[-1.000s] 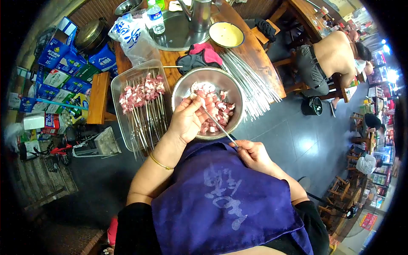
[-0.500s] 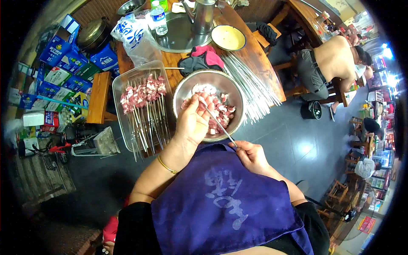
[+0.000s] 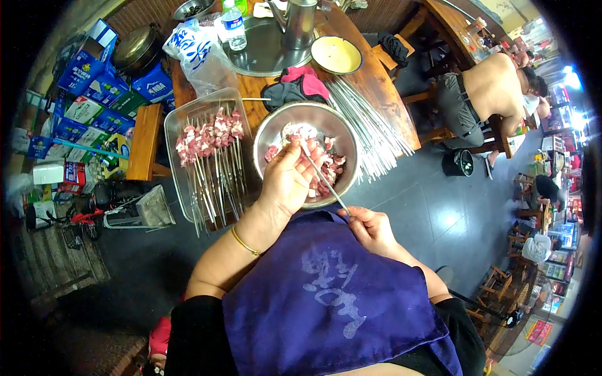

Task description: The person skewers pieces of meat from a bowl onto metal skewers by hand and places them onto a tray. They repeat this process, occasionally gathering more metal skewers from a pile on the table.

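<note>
My right hand (image 3: 371,227) is closed around the lower end of a metal skewer (image 3: 326,180), which slants up and left over a steel bowl (image 3: 259,150). Cut raw meat (image 3: 332,168) lies in this bowl. At the skewer's upper end, the fingers of my left hand (image 3: 287,182) pinch a small pale-pink piece of meat (image 3: 305,148). Whether the tip has gone through that piece is hard to see. Left of the bowl, a clear plastic tray (image 3: 175,122) holds several loaded meat skewers (image 3: 210,141), handles towards me.
Bare metal skewers (image 3: 370,128) lie in a pile right of the bowl. Behind it are a grey and pink cloth (image 3: 295,89), a yellow dish (image 3: 337,55), a steel kettle (image 3: 300,25), a water bottle (image 3: 234,31) and a plastic bag (image 3: 204,62). A person (image 3: 486,88) sits at the right.
My left fingers have shifted slightly up and right at the skewer's upper end, and the pale piece between them shows more. My right hand keeps its hold on the skewer.
</note>
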The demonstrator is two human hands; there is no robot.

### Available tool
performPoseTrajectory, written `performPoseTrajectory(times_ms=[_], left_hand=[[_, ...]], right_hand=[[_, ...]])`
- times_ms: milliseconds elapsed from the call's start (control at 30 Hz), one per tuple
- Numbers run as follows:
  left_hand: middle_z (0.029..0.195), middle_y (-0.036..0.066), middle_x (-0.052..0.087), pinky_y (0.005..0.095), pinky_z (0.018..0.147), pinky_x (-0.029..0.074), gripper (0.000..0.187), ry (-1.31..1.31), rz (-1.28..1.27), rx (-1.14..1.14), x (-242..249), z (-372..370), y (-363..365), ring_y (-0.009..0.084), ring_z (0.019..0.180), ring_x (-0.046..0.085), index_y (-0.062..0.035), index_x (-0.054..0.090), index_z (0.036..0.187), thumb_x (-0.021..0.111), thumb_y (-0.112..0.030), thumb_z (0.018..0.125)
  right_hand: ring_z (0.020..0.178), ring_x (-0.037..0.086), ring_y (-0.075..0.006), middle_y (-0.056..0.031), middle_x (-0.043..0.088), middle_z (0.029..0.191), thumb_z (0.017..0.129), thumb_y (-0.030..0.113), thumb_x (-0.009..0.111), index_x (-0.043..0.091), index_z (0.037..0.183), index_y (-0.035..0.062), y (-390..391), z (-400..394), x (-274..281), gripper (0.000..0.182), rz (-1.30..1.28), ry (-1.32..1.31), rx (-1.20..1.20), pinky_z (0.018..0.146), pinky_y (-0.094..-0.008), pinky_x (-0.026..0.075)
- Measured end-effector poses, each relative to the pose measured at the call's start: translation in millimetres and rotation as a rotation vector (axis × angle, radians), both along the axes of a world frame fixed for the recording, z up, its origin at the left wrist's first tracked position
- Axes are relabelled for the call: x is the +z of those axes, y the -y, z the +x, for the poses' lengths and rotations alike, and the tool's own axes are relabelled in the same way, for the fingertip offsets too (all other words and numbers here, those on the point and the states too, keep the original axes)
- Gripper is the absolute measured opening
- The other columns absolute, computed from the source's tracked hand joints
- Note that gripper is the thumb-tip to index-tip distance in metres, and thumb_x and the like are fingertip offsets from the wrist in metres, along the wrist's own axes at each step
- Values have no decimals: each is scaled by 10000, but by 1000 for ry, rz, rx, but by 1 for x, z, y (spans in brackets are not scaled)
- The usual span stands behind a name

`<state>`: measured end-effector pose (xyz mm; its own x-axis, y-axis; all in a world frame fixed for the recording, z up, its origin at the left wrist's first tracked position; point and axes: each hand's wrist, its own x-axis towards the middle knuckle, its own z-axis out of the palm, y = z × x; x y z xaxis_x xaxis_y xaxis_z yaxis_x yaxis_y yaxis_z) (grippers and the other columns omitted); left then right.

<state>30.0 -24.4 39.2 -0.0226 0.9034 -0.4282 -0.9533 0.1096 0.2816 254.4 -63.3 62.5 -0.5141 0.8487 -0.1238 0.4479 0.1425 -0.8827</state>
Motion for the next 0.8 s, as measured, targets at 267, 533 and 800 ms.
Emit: performPoseTrajectory(times_ms=[267,533,800], left_hand=[[984,78,655,378,914,520,146,-26,3,-6,3,3,3,217,974,630,-90,617,1004,538,-209,970],[988,65,644,363,900,510,139,-62,1,5,5,10,2,190,940,619,-96,599,998,539,-220,973],[1154,109,583,406,1020,426,274,-50,63,34,6,12,0,230,1092,562,-76,564,1084,506,-322,980]], right_hand=[[693,667,-185,-135,690,854,875,8,550,654,1083,31,0,-1,1,233,42,5,24,655,-278,520],[711,646,-151,-117,680,829,889,12,531,650,1091,25,1,0,-4,235,-45,-17,-1,667,-264,506],[760,656,-151,-107,692,870,905,21,512,648,1095,18,-1,1,-6,233,-135,-57,-51,706,-258,510]])
